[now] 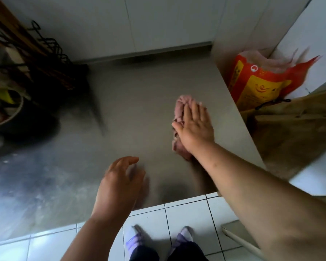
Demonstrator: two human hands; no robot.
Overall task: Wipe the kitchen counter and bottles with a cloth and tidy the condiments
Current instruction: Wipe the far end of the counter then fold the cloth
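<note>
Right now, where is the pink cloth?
The crumpled pink cloth lies on the grey counter, right of centre in the head view, under the right hand, near the counter's right edge.

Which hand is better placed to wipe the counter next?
Right. The right hand lies flat on the pink cloth on the counter; the left hand holds nothing, apart from the cloth.

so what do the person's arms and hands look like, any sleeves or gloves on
The left forearm and right forearm are bare right to the frame edge: no sleeves show. The left hand and the right hand wear no gloves, and no watch, bracelet or ring is visible, though blur on the fingers could hide something small.
</note>
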